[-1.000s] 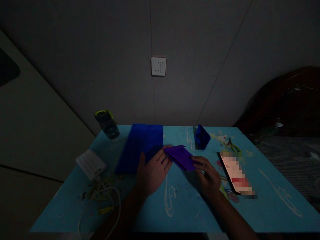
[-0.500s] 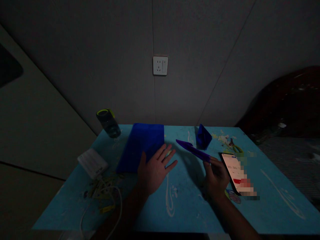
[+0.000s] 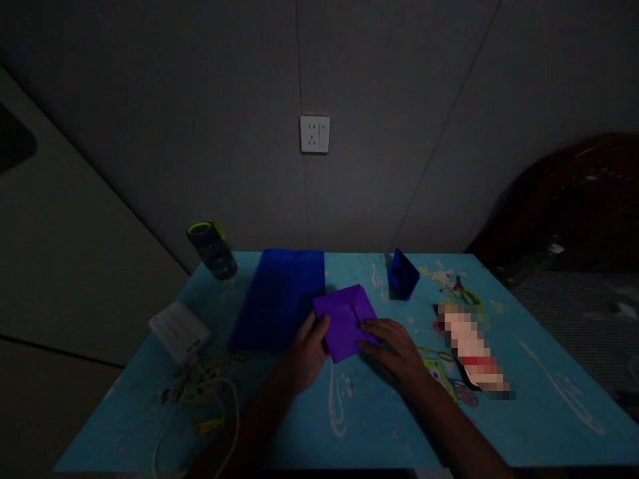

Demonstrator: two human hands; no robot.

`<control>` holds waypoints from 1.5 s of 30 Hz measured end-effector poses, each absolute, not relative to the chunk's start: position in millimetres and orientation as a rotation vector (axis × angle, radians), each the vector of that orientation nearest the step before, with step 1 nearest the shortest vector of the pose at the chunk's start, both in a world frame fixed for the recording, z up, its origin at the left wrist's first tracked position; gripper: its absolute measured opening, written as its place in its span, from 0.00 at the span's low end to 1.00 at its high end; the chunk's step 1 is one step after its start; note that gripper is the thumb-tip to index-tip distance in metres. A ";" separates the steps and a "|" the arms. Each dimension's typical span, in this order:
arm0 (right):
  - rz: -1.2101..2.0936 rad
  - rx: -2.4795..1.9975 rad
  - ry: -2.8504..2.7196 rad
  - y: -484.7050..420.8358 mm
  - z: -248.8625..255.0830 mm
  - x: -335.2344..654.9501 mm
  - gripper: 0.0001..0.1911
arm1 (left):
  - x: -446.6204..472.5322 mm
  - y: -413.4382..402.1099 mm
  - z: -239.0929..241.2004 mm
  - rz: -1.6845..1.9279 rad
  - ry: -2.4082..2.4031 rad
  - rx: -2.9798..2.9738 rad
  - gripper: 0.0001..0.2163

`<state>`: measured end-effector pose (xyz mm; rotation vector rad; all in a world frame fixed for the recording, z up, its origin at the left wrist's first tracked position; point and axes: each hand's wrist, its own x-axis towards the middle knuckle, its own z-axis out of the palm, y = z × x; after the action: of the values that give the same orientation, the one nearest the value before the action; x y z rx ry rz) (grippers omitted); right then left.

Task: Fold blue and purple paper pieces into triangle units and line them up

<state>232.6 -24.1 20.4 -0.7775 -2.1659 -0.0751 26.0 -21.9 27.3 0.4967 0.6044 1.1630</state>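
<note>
The folded, square-cornered packet of thin purple paper (image 3: 344,322) is between the two hands, above the middle of the pale blue patterned worktop (image 3: 369,432). The left hand (image 3: 307,352) pinches its left edge, thumb on top; the right hand (image 3: 399,359) has its fingers spread over its right part, beside a dark slit between the flaps. It should be very light, soft across single layers, stiffer where folds stack, and easy to crease or tear. The doubled edges look the safest hold; pressing hard in the middle could dent it. The left fingertips and the right thumb are hidden, so how firmly the right hand grips I cannot tell. Dim light blurs the finer creases, and whether the underside touches the worktop is unclear. Pixelation covers most of the black-edged phone with a lit screen (image 3: 469,342)
</note>
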 end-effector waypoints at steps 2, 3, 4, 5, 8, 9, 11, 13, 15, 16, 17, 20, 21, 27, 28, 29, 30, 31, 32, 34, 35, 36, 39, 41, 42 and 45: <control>-0.018 -0.802 -2.176 -25.6 21.6 232.2 0.14 | 27.0 -20.8 26.1 1.208 0.648 0.514 0.20; 0.039 -0.812 -2.176 -26.3 22.3 232.3 0.14 | 27.6 -20.1 25.3 1.227 0.653 0.527 0.20; 0.111 -0.820 -2.163 -27.0 22.8 232.3 0.14 | 28.1 -19.4 24.4 1.245 0.655 0.540 0.19; 0.189 -0.832 -2.127 -27.4 23.0 232.1 0.14 | 28.6 -18.8 23.3 1.257 0.655 0.550 0.19; 0.399 -0.945 -1.859 -27.0 21.6 229.5 0.14 | 29.9 -18.3 19.2 1.271 0.677 0.581 0.17; 0.475 -1.003 -1.745 -26.5 20.7 227.8 0.15 | 30.4 -18.5 17.6 1.270 0.689 0.598 0.17; 0.701 -1.099 -1.546 -25.3 19.6 224.1 0.20 | 31.5 -19.2 14.8 1.252 0.705 0.648 0.18; 0.985 -1.138 -1.417 -24.7 19.8 220.7 0.21 | 32.8 -20.2 13.3 1.220 0.712 0.704 0.19; 1.174 -1.148 -1.340 -24.8 21.1 218.2 0.18 | 34.1 -21.3 13.6 1.191 0.725 0.731 0.20; 1.208 -1.150 -1.314 -24.9 22.0 217.3 0.17 | 34.6 -22.0 14.4 1.181 0.736 0.730 0.21; 1.215 -1.154 -1.294 -25.1 22.8 216.7 0.16 | 35.0 -22.7 15.4 1.173 0.746 0.722 0.21; 1.188 -1.152 -1.261 -25.1 24.4 216.2 0.16 | 35.0 -25.0 16.7 1.137 0.760 0.680 0.21; 1.181 -1.155 -1.260 -25.0 24.9 216.2 0.17 | 34.7 -25.6 15.8 1.126 0.759 0.669 0.21; 1.149 -1.198 -1.238 -24.0 29.2 217.1 0.17 | 30.6 -25.9 3.5 1.126 0.819 0.558 0.22; 1.145 -1.200 -1.232 -23.8 29.6 217.5 0.18 | 30.0 -25.8 3.4 1.128 0.816 0.558 0.23; 1.142 -1.201 -1.226 -23.6 29.6 218.0 0.18 | 29.6 -26.0 4.2 1.126 0.807 0.578 0.23; 1.143 -1.199 -1.219 -23.5 29.4 218.4 0.18 | 29.5 -26.6 5.8 1.118 0.792 0.616 0.22; 1.145 -1.198 -1.209 -23.3 29.0 218.9 0.18 | 29.5 -27.3 8.0 1.106 0.775 0.665 0.22; 1.150 -1.195 -1.199 -23.2 28.5 219.2 0.18 | 29.8 -28.2 10.3 1.093 0.761 0.713 0.21; 1.164 -1.186 -1.182 -22.9 27.7 219.5 0.18 | 30.7 -29.0 14.2 1.076 0.749 0.787 0.21; 1.174 -1.179 -1.172 -22.7 27.6 219.5 0.18 | 30.9 -28.3 15.4 1.076 0.747 0.807 0.20; 1.182 -1.170 -1.158 -22.3 27.8 219.5 0.18 | 30.8 -26.2 16.0 1.086 0.747 0.816 0.19; 1.163 -1.158 -1.075 -20.1 29.9 220.9 0.19 | 26.3 -12.2 16.9 1.216 0.762 0.736 0.19; 1.113 -1.176 -1.016 -17.9 30.8 224.5 0.20 | 18.8 -2.5 18.8 1.347 0.742 0.593 0.20; 1.084 -1.189 -0.995 -16.8 30.7 227.0 0.20 | 13.8 -0.9 20.2 1.402 0.721 0.528 0.19; 1.026 -1.214 -0.945 -14.4 27.5 235.7 0.21 | -4.0 -18.8 21.9 1.498 0.755 0.524 0.16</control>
<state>235.7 -14.4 27.5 -1.2139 -0.9449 1.0261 -4.0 -18.8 21.9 0.5237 0.7550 1.4984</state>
